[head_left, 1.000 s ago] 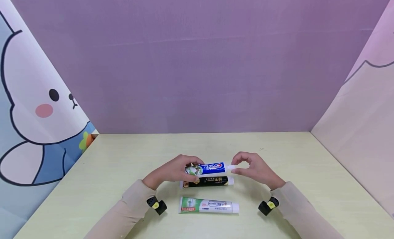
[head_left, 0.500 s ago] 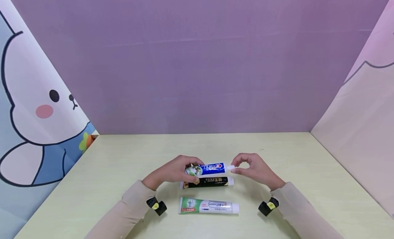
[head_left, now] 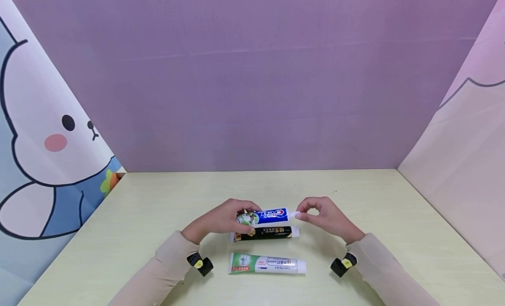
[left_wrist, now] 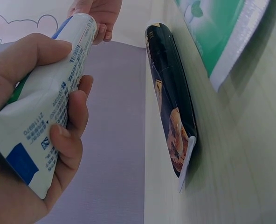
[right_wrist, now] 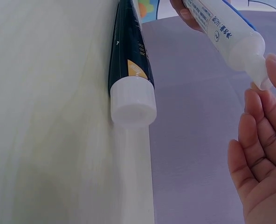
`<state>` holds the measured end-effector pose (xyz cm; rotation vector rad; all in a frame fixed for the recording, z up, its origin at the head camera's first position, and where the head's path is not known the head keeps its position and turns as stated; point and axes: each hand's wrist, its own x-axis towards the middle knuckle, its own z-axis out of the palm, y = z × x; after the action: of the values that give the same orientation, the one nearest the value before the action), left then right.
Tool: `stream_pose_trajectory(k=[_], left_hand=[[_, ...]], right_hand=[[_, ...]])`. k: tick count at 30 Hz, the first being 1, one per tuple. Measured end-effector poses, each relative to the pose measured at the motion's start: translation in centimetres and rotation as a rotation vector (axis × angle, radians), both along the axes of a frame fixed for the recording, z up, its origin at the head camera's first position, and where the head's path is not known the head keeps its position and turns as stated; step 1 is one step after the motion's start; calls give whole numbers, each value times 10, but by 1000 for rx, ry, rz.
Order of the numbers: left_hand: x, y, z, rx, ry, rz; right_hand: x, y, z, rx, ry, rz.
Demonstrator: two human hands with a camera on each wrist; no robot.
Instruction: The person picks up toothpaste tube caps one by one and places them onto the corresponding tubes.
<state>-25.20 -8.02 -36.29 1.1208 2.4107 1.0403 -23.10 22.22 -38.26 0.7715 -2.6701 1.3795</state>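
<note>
My left hand (head_left: 225,217) grips a blue and white toothpaste tube (head_left: 272,215) by its body, thumb on the near side. The tube lies level, its nozzle end pointing right. At that end my right hand (head_left: 330,216) pinches the small whitish cap (right_wrist: 258,73) between thumb and index finger; the other fingers are loosely curled, as the right wrist view shows. Just below the held tube is a black toothpaste tube (head_left: 274,233) with a white cap (right_wrist: 133,101), lying on the table. In the left wrist view, the held tube's flattened tail (left_wrist: 24,149) rests against the left palm.
Nearer the person lies a green and white toothpaste tube (head_left: 268,264), its cap to the right. The pale wooden table (head_left: 177,187) ends at a purple backdrop (head_left: 252,100). Printed panels stand at the left (head_left: 59,122) and right (head_left: 473,144).
The right fingertips have shifted very slightly at the cap. The left hand, the held tube and the two tubes on the table stay in place.
</note>
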Motion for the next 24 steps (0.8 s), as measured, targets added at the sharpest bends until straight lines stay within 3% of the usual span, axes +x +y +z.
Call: stream_pose_trajectory(k=[24], left_hand=[[-1, -1, -2, 11, -20, -15]], right_hand=[[-1, 1, -1, 2, -9, 47]])
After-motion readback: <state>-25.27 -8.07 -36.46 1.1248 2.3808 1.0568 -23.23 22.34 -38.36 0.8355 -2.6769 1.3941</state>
